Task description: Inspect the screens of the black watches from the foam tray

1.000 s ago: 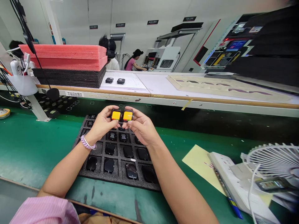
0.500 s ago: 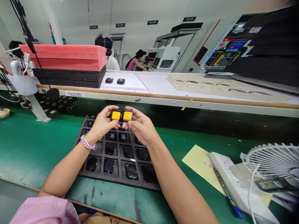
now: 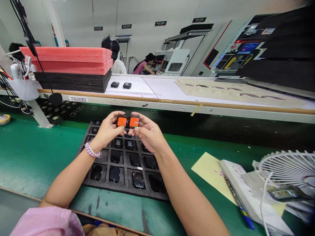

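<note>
Side by side above a dark foam tray, two small square devices show lit orange screens. My left hand [image 3: 109, 127] is closed on the left device [image 3: 122, 121], with thumb and fingers at its edges. The right device [image 3: 134, 121] is gripped by my right hand [image 3: 149, 131] in the same way. Beneath them, the grey foam tray [image 3: 125, 178] has compartments holding several dark square devices, some with small white text. A small white piece [image 3: 140, 168] rests on the tray. My hands hide part of its upper rows.
Red foam blocks [image 3: 73, 60] are stacked on the shelf, with two black devices [image 3: 127, 85] beside them. At the right lie yellow paper [image 3: 213, 173], a power strip [image 3: 248, 193] and a fan [image 3: 287, 168]. Two people are visible beyond the shelf.
Both held screens have turned from yellow to orange. My hands have hardly moved. In the background, the person in pink has leaned slightly to the right.
</note>
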Demonstrator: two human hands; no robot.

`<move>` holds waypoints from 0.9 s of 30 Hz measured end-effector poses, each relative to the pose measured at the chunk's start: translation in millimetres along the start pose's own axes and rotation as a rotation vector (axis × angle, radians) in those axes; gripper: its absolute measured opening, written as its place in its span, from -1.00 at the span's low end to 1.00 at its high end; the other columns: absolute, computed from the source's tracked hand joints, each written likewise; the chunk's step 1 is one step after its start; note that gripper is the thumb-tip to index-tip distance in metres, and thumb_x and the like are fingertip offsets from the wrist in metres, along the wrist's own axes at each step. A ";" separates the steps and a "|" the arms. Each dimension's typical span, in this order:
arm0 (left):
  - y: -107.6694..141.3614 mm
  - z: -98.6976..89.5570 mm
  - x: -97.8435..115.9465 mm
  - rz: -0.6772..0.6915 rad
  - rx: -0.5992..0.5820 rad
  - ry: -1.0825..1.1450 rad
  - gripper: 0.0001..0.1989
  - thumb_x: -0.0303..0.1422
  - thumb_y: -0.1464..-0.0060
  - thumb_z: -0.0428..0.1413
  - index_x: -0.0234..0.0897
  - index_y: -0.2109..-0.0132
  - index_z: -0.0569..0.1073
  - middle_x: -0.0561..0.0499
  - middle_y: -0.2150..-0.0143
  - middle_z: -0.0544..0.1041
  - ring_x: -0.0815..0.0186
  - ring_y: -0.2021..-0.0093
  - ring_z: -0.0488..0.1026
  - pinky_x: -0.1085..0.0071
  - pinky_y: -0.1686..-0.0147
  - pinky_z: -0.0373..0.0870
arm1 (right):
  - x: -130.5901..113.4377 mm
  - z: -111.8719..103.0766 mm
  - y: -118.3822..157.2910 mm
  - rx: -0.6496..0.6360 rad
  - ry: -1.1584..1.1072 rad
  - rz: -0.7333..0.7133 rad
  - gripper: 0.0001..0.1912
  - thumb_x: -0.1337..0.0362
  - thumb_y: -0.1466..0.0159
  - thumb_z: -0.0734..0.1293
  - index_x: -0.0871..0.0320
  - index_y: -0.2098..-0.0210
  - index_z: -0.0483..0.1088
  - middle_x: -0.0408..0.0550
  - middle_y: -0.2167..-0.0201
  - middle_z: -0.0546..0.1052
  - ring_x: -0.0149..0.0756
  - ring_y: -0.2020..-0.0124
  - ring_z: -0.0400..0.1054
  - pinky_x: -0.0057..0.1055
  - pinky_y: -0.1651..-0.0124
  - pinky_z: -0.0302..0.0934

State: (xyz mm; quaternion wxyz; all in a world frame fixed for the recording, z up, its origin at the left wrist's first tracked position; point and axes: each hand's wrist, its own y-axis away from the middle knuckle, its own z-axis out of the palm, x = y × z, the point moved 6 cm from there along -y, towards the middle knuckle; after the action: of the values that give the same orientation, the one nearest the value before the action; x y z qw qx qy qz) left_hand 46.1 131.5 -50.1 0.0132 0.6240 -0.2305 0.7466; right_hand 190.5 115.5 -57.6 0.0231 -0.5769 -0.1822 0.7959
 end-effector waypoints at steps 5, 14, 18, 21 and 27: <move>-0.2 -0.2 0.6 -0.006 -0.001 0.002 -0.46 -0.51 0.13 0.18 -0.29 -0.06 0.33 -0.05 0.08 0.48 0.50 0.47 0.49 0.56 0.45 0.48 | 0.2 -0.9 -0.1 0.003 -0.006 -0.006 -0.42 0.33 -0.04 0.48 0.08 -0.06 0.39 -0.15 0.30 0.51 -0.33 0.43 0.42 -0.33 0.31 0.34; 0.5 -0.6 -0.2 -0.003 0.001 -0.003 -0.47 -0.48 0.12 0.20 -0.30 -0.07 0.33 -0.04 0.10 0.48 0.50 0.47 0.48 0.56 0.46 0.47 | 0.5 -1.0 -0.1 0.003 0.019 -0.008 -0.43 0.28 -0.06 0.50 0.08 -0.07 0.39 -0.13 0.28 0.51 -0.31 0.42 0.42 -0.30 0.31 0.35; 0.7 -0.1 0.2 -0.005 0.004 -0.007 -0.47 -0.48 0.11 0.21 -0.30 -0.07 0.34 -0.04 0.11 0.48 0.49 0.48 0.48 0.56 0.46 0.47 | 0.7 -0.7 -0.3 0.010 -0.012 0.000 -0.41 0.30 -0.03 0.53 0.08 -0.06 0.40 -0.15 0.31 0.51 -0.32 0.44 0.42 -0.32 0.32 0.34; 1.0 -0.2 0.6 -0.009 0.007 -0.017 -0.48 -0.48 0.10 0.20 -0.30 -0.07 0.34 -0.04 0.11 0.48 0.49 0.47 0.49 0.57 0.46 0.46 | 2.1 -1.7 -0.9 0.013 -0.010 0.001 -0.41 0.28 -0.04 0.54 0.08 -0.06 0.40 -0.14 0.30 0.51 -0.31 0.44 0.41 -0.30 0.32 0.35; 0.1 -1.5 0.8 0.005 0.007 -0.022 -0.51 -0.46 0.08 0.21 -0.30 -0.06 0.35 -0.03 0.13 0.48 0.49 0.48 0.49 0.58 0.48 0.46 | 4.3 -2.7 -1.2 0.000 0.012 -0.010 -0.43 0.20 -0.10 0.55 0.07 -0.07 0.41 -0.13 0.29 0.51 -0.31 0.43 0.42 -0.31 0.30 0.36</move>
State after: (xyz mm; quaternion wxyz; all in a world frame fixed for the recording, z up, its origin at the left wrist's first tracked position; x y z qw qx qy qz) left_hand 44.6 131.7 -49.6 0.0064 0.6316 -0.2294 0.7406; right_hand 191.4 118.4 -61.9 0.0282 -0.5806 -0.1850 0.7924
